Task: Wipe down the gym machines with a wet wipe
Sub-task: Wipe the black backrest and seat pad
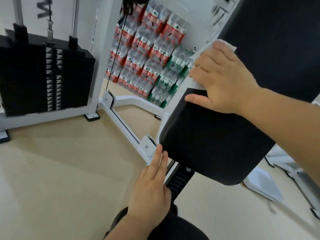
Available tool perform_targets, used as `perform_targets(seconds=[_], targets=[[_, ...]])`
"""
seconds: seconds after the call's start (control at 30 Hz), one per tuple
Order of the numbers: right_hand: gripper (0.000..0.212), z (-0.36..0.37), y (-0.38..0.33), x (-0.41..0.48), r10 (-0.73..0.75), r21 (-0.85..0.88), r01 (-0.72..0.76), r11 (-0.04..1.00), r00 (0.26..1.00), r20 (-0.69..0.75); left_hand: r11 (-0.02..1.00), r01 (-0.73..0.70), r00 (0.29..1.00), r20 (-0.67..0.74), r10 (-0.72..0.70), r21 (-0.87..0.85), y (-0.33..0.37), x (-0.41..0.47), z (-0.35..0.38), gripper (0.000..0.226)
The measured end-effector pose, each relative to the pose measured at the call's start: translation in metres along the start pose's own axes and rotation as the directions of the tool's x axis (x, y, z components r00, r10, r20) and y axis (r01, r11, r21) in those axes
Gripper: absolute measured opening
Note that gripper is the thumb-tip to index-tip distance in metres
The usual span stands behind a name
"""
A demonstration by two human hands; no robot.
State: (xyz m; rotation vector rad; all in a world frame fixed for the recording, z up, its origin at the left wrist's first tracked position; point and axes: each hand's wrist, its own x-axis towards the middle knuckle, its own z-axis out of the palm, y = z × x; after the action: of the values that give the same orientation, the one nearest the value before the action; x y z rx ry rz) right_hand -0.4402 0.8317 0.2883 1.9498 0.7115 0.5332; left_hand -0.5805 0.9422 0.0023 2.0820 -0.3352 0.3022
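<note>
Along the seat [207, 139] edges, right hand [225, 82] presses wipe [204, 51], left hand [152, 193] touches; both released.

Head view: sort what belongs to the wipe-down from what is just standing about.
Part of the job:
wet wipe, pressed under the right hand at the back pad's edge
seat pad, with the left hand's fingers against its edge

Just there:
weight stack
cable
stacked packs of bottled water
</note>
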Motion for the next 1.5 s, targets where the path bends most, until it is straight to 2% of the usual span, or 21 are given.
perform_targets(seconds=[0.1, 0.23, 0.3, 0.33, 0.4, 0.47, 0.5, 0.57, 0.63, 0.7, 0.77, 0.83, 0.93, 1.0, 1.07, 1.2, 1.27, 1.3, 1.33, 1.4, 1.5], targets=[[0.084, 0.005, -0.042, -0.014, 0.095, 0.089, -0.094, 0.992, 0.995, -0.007, 1.0, -0.011, 1.0, 0.004, 0.011, 0.013, -0.004, 0.002, 0.001, 0.087], [0.084, 0.026, -0.117, -0.055, -0.229, 0.167, 0.232, 0.958, 0.973, -0.041, 0.996, -0.055, 0.998, -0.008, 0.055, -0.068, -0.005, -0.003, 0.001, 0.092], [0.083, 0.031, -0.111, -0.058, -0.382, 0.163, 0.382, 0.91, 0.924, -0.029, 0.989, -0.068, 0.997, 0.02, 0.071, -0.13, -0.006, -0.006, 0.001, 0.096], [0.082, 0.03, -0.098, -0.052, -0.404, 0.143, 0.407, 0.902, 0.913, -0.053, 0.986, -0.068, 0.997, 0.037, 0.074, -0.15, -0.005, -0.007, 0.0, 0.096], [0.082, 0.019, -0.064, -0.036, -0.273, 0.104, 0.281, 0.954, 0.958, -0.082, 0.985, -0.065, 0.996, 0.044, 0.073, -0.157, -0.005, -0.008, -0.002, 0.096], [0.087, 0.006, -0.034, -0.021, -0.001, 0.097, 0.002, 0.995, 1.0, -0.015, 0.984, -0.041, 0.997, 0.05, 0.05, -0.174, -0.006, -0.008, -0.003, 0.095], [0.089, 0.001, -0.033, -0.017, 0.116, 0.1, -0.118, 0.988, 0.993, 0.028, 0.983, -0.037, 0.998, 0.046, 0.046, -0.177, -0.006, -0.008, -0.003, 0.095], [0.093, -0.002, -0.062, -0.018, 0.171, 0.106, -0.177, 0.979, 0.983, 0.061, 0.983, -0.052, 0.998, 0.025, 0.057, -0.174, -0.007, -0.007, -0.003, 0.092], [0.092, 0.008, -0.107, -0.032, -0.044, 0.123, 0.033, 0.992, 0.995, 0.085, 0.981, -0.061, 0.998, -0.003, 0.062, -0.182, -0.01, -0.006, -0.001, 0.093], [0.087, 0.02, -0.135, -0.047, -0.277, 0.139, 0.267, 0.954, 0.959, 0.056, 0.982, -0.058, 0.998, -0.019, 0.055, -0.182, -0.013, -0.006, 0.003, 0.095], [0.08, 0.023, -0.125, -0.047, -0.358, 0.141, 0.355, 0.924, 0.934, -0.004, 0.984, -0.042, 0.999, -0.014, 0.04, -0.17, -0.013, -0.006, 0.005, 0.093], [0.078, 0.023, -0.099, -0.042, -0.299, 0.124, 0.302, 0.945, 0.953, -0.04, 0.987, -0.034, 0.999, -0.013, 0.032, -0.155, -0.012, -0.006, 0.004, 0.092], [0.081, 0.021, -0.08, -0.045, 0.005, 0.16, 0.012, 0.987, 0.995, -0.101, 0.987, -0.004, 1.0, 0.003, 0.004, -0.163, -0.012, -0.006, 0.004, 0.098], [0.086, 0.023, -0.104, -0.055, 0.171, 0.253, -0.139, 0.957, 0.979, -0.111, 0.986, 0.011, 1.0, 0.0, -0.011, -0.167, -0.01, -0.006, 0.004, 0.1], [0.092, 0.032, -0.144, -0.07, 0.218, 0.314, -0.179, 0.932, 0.972, -0.093, 0.98, 0.03, 0.999, -0.035, -0.038, -0.199, -0.011, -0.007, 0.003, 0.099], [0.095, 0.059, -0.187, -0.11, -0.076, 0.25, 0.079, 0.965, 0.997, -0.022, 0.94, 0.153, 0.976, -0.102, -0.192, -0.305, -0.017, -0.004, 0.002, 0.089], [0.093, 0.068, -0.171, -0.122, -0.203, 0.218, 0.2, 0.955, 0.979, -0.009, 0.953, 0.128, 0.984, -0.088, -0.158, -0.276, -0.017, -0.002, 0.004, 0.089], [0.092, 0.069, -0.158, -0.123, -0.206, 0.194, 0.205, 0.959, 0.978, -0.015, 0.961, 0.097, 0.991, -0.066, -0.118, -0.258, -0.016, -0.001, 0.005, 0.089], [0.092, 0.068, -0.145, -0.121, -0.145, 0.188, 0.15, 0.971, 0.989, -0.041, 0.968, 0.067, 0.996, -0.041, -0.079, -0.24, -0.016, -0.001, 0.006, 0.091], [0.096, 0.061, -0.117, -0.111, 0.122, 0.228, -0.1, 0.968, 0.989, -0.083, 0.973, 0.056, 0.998, -0.002, -0.058, -0.222, -0.015, 0.0, 0.009, 0.096], [0.101, 0.048, -0.103, -0.092, 0.491, 0.288, -0.474, 0.832, 0.871, 0.016, 0.97, 0.084, 0.996, 0.018, -0.082, -0.229, -0.016, 0.0, 0.009, 0.102]])
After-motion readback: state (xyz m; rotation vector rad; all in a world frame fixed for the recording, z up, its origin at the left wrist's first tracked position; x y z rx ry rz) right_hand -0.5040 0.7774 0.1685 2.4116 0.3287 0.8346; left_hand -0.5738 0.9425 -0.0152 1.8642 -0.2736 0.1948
